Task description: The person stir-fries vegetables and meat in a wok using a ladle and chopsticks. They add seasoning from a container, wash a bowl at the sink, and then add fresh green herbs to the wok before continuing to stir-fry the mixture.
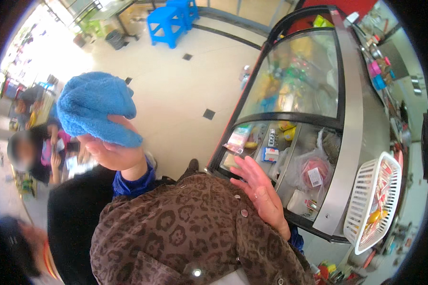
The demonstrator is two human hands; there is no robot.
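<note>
My left hand point(119, 155) is raised and holds a bunched blue terry cloth point(92, 107), which covers most of my fingers. My right hand point(262, 194) is empty, its fingers extended and slightly apart. It hovers at the near corner of a glass-fronted display case point(355, 103); whether it touches the case I cannot tell. Through the glass, beyond my right fingertips, a small blue and white box point(270, 154) is visible. A clear plastic bag point(312, 171) with something round and pink inside bears a label.
A white plastic basket point(363, 203) of small wrapped packets sits along the case's steel top. Blue plastic stools point(166, 26) and a dark bin point(115, 39) stand across the tiled floor point(171, 92). Several people, one a seated person point(39, 153), are on the left.
</note>
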